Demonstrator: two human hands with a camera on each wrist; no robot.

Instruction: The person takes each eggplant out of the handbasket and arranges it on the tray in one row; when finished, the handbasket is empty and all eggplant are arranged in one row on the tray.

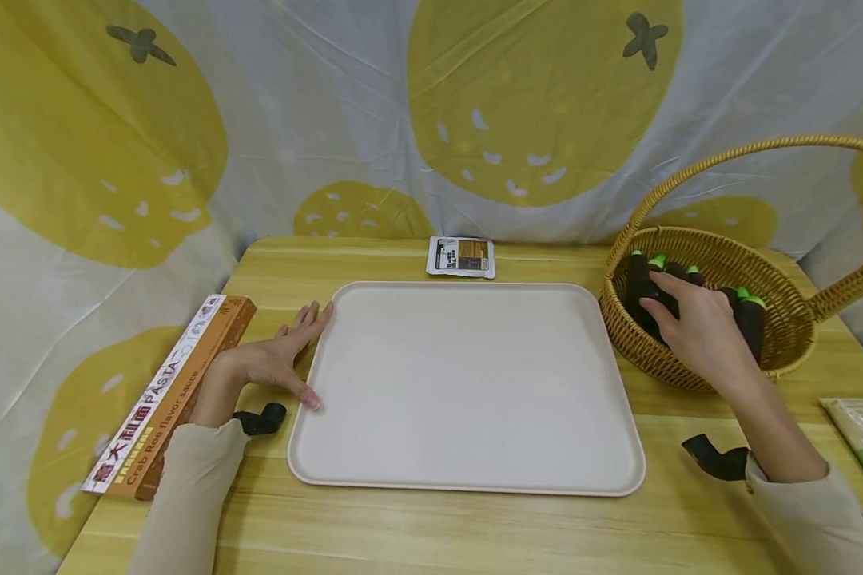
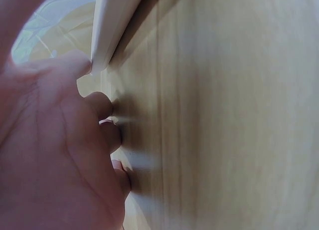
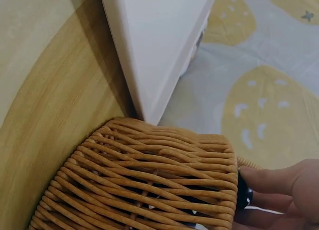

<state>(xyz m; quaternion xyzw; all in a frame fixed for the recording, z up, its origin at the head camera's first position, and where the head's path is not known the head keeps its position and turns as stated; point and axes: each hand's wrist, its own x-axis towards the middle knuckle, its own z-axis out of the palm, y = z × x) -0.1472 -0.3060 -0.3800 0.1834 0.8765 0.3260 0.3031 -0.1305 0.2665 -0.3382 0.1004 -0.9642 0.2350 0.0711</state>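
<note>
1. Eggplants [image 1: 751,327], dark with green ends, sit inside the wicker basket [image 1: 634,345] at right on the desk [image 1: 475,529].
2. Right hand [image 1: 705,331]: thumb and fingers pinch one eggplant (lower end hidden).
3. Left hand [image 1: 276,359]: fingers spread, holding nothing; thumb and forefinger touch the white tray's [image 1: 467,383] left edge.
</note>
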